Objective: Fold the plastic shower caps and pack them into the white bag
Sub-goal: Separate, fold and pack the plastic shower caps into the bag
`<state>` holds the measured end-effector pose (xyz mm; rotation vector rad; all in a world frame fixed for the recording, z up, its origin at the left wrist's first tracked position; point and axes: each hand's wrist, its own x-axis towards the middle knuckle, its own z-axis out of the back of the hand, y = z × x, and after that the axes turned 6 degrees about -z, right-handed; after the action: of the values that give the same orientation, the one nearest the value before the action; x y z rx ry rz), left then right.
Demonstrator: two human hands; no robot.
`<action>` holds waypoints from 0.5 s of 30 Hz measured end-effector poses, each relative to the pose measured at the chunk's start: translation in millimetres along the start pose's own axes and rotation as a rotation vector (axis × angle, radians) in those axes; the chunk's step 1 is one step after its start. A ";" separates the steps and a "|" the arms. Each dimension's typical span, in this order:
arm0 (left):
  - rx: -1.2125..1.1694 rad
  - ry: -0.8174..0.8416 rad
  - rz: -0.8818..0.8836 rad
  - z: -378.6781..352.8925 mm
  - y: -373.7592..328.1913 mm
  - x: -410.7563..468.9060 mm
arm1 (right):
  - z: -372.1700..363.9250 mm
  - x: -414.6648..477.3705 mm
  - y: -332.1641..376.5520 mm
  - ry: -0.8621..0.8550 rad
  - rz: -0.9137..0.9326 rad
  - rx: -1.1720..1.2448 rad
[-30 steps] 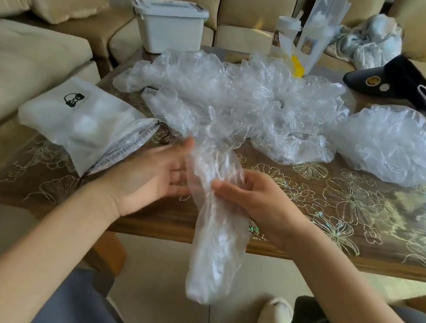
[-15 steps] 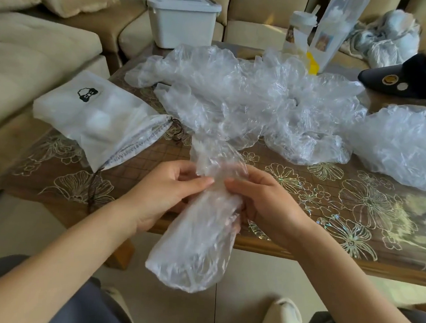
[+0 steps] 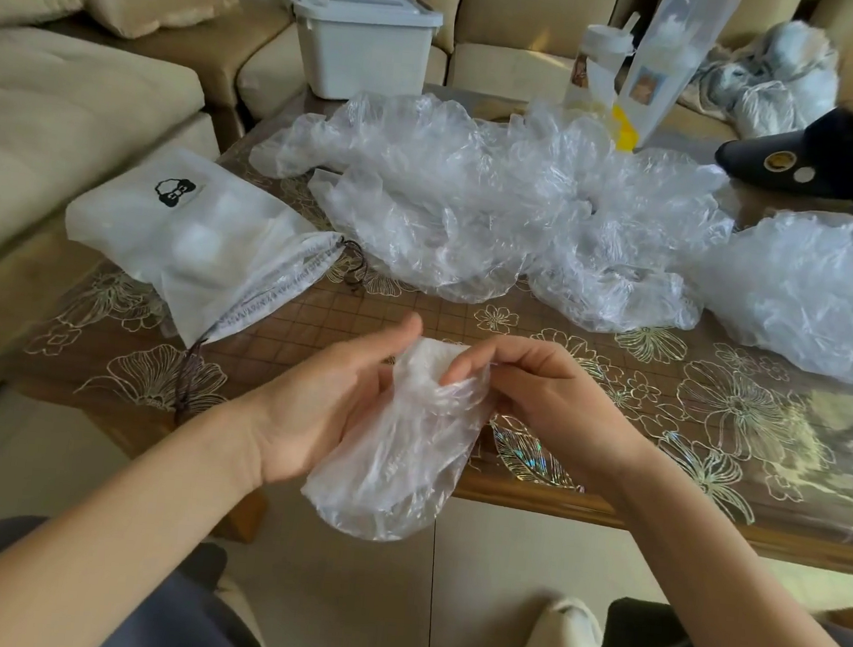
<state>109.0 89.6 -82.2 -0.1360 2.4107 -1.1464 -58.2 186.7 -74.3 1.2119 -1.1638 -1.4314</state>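
Observation:
A clear plastic shower cap (image 3: pixel 398 450), gathered into a short bundle, hangs over the table's near edge. My left hand (image 3: pixel 324 402) cups it from the left with the thumb up at its top. My right hand (image 3: pixel 542 395) pinches its upper end from the right. A heap of loose crumpled caps (image 3: pixel 487 194) covers the middle of the table, and one more puffed cap (image 3: pixel 819 290) lies at the right. The white drawstring bag (image 3: pixel 199 241) with a black logo lies at the table's left edge, mouth towards me, with folded caps showing through it.
The wooden table (image 3: pixel 665 396) has a floral clear cover. At the back stand a white lidded bin (image 3: pixel 361 44), a bottle (image 3: pixel 596 64) and a tall packet (image 3: pixel 669 60). A black object (image 3: pixel 815 161) lies back right. Beige sofas surround the table.
The cap came free of the heap and was folded shorter, its lower end brought up. Both hands shifted toward the table's edge with it.

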 end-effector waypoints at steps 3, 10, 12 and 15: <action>0.098 -0.017 -0.022 -4.7 1.4 -1.6 | 2.1 -2.1 -0.9 -0.015 0.019 -0.076; 0.058 -0.257 -0.140 -0.3 -0.9 4.0 | -5.4 -28.2 6.1 -0.225 0.393 -0.840; 0.074 -0.230 -0.175 -2.6 -0.4 4.0 | -20.8 -34.3 -7.4 -0.262 0.576 -1.206; 0.094 -0.275 -0.163 -8.8 2.4 5.8 | -35.0 -33.6 -23.6 -0.290 0.747 -1.235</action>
<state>100.1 95.8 -81.3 -0.4372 2.1309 -1.2230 -21.1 219.7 -95.4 -0.2790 -0.5466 -1.3261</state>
